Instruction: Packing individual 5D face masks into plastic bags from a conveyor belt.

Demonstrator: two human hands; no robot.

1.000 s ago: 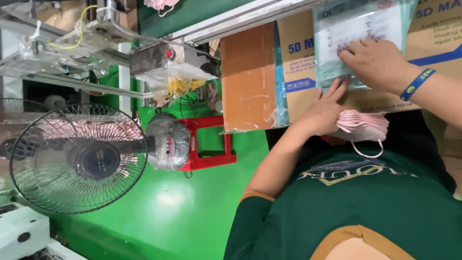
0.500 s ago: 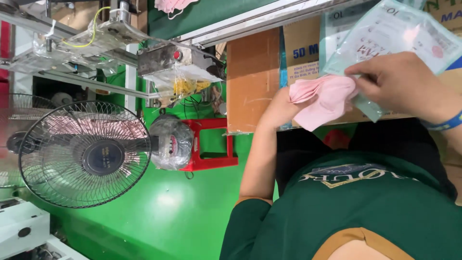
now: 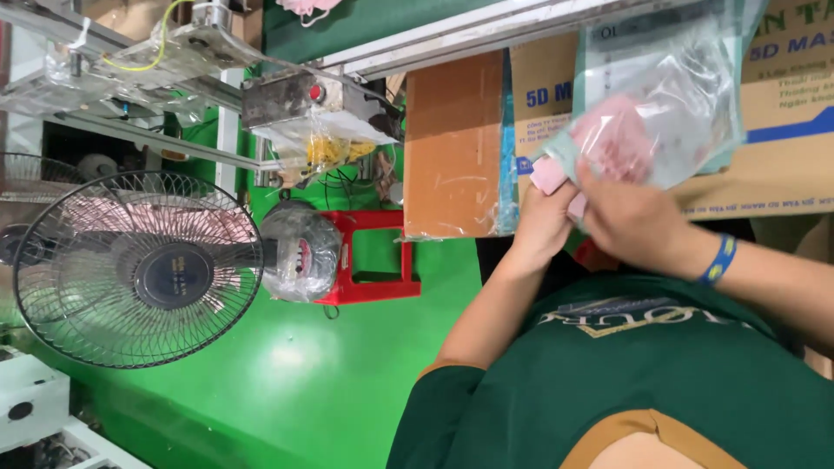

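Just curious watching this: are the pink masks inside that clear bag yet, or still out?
Mostly in: the pink masks show through the clear bag, one end still sticking out by the left hand.

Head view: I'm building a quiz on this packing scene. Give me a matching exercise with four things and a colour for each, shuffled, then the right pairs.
Things:
1. face masks
2. stool
3. wristband
4. floor

Colours:
A. green
B. blue with yellow
C. pink
D. red

Pairs: 1-C, 2-D, 3-B, 4-A. The masks sit inside a clear plastic bag that both hands hold: left hand, right hand.
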